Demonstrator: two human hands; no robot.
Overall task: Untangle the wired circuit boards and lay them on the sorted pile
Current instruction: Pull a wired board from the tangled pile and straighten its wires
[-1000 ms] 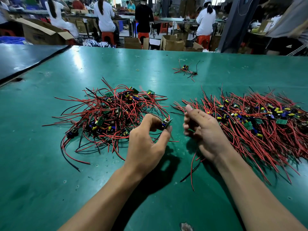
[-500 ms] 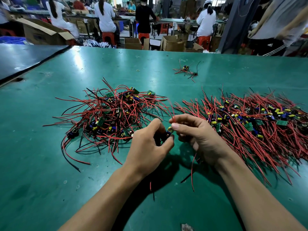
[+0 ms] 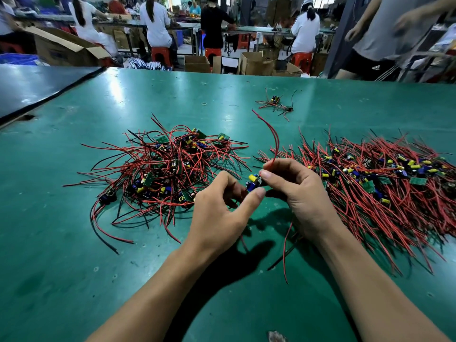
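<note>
1. The right grip (image 3: 303, 196) left the sorted pile (image 3: 370, 183) and met the left grip (image 3: 217, 218) at the circuit board (image 3: 254, 182).
2. It pinched a red wire (image 3: 272, 134), which rose in an arc above the table (image 3: 74, 243).
3. The circuit board apparently turned components-up.

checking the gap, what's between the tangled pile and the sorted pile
Head view: the left hand and right hand, together holding one circuit board.

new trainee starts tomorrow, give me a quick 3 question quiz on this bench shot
1. True or false: the sorted pile lies to the right of the tangled pile.
2. The right hand pinches: A a red wire, B a screwdriver, C a soldering iron.
3. Fill in: the left hand holds one ___ in its fingertips.
Key: 1 true; 2 A; 3 circuit board.
</note>
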